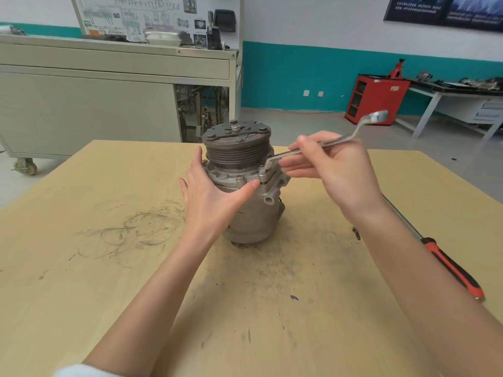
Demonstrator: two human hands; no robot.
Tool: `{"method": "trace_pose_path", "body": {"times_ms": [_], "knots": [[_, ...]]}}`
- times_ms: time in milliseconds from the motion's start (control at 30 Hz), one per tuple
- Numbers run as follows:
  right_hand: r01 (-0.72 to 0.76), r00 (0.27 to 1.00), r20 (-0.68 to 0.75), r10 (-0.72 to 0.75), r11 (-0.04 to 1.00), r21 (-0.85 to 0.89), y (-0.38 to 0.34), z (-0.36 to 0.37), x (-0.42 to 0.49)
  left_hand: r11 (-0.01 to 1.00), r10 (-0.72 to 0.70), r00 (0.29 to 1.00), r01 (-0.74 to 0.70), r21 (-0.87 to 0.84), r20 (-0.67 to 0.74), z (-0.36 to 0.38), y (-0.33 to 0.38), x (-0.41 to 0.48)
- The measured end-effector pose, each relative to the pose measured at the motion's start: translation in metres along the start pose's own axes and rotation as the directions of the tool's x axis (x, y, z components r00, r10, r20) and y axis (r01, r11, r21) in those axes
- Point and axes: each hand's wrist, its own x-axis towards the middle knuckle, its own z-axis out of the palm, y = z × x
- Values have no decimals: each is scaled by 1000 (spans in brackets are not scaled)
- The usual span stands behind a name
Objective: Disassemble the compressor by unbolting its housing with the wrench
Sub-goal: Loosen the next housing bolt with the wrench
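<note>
A grey metal compressor [253, 210] stands upright on the wooden table [109, 268], its dark ribbed pulley [236, 151] on top. My left hand [209, 194] wraps around the housing's left side, thumb pressed on the flange near a bolt [239, 178]. My right hand [334, 172] grips the shaft of a silver offset ring wrench [364, 123]. The wrench's lower ring end [265, 168] sits on a bolt at the flange's right side. Its other end sticks up to the right.
A long tool with a red and black handle [451, 268] lies on the table at the right. A small dark bolt [356, 233] lies near my right forearm. A beige cabinet on wheels [109, 85] stands behind the table. A red cabinet [375, 97] is far right.
</note>
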Motion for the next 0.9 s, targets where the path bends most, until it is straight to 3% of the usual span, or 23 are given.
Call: {"method": "trace_pose_path", "body": {"times_ms": [133,267,467,600,700,800,900], "knots": [[235,957,-110,-270,938,-254,1,11,-22,1000,3,1000,-3,7,-4,0,0,-1],[302,924,-169,-344,925,-233,4,14,-24,1000,-2,1000,2,3,-4,0,-1,0],[390,885,-109,-452,848,-358,10,19,-36,1000,20,1000,-20,-12,-16,1,-1,-1],[308,930,-88,-357,887,-343,13,26,-46,1000,19,1000,-20,-11,-13,1,-1,-1],[227,962,-131,-239,969,-100,13,21,-36,1000,12,1000,-12,-16,-7,1,-1,-1],[-82,989,-106,103,979,188,17,7,1,1000,1,1000,-1,-24,-5,1,0,-1],[-362,931,49,361,903,232,23,7,42,1000,1,1000,-1,-29,-8,0,0,-1]]}}
